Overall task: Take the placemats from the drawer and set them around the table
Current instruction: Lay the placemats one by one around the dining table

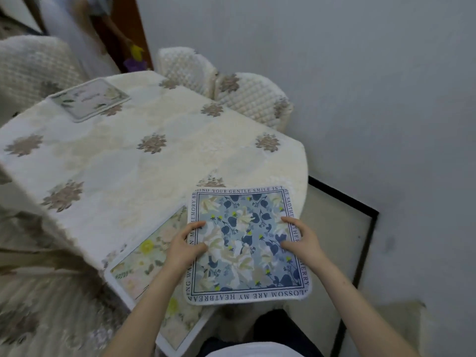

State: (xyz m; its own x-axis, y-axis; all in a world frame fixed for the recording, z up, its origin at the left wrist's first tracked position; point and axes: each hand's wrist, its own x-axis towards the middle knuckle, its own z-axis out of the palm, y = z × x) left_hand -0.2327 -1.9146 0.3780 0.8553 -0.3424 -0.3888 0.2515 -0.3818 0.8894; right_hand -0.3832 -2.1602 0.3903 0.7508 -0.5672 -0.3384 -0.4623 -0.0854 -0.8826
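Nearest the camera, 2 bare forearms reach out over a strip of white clothing at the bottom edge, and both hands sit on a blue floral placemat (248,244) with a border of printed words; the left hand (186,244) has its thumb and forefinger curled onto the mat's left edge, the right hand (300,240) has its fingers bent and its thumb on top at the right edge, so each seems to pinch the mat, though the fingers underneath cannot be seen. This mat lies at the near right corner of the table (154,161), its lower part hanging past the table edge and its left side overlapping a pale yellow-flowered placemat (144,256), which lies angled along the near edge and is partly hidden by the left arm and the blue mat. A 3rd placemat (90,101), pale with green leaves, rests flat at the far left corner, well apart from the other 2. The table is covered by a cream cloth with brownish flower motifs. 2 quilted cream chairs (247,99) stand pushed in at the far right side against the grey wall (360,86), and another chair back (33,60) shows at upper left. A blurred figure by a dark door at the top left is too smeared to make out
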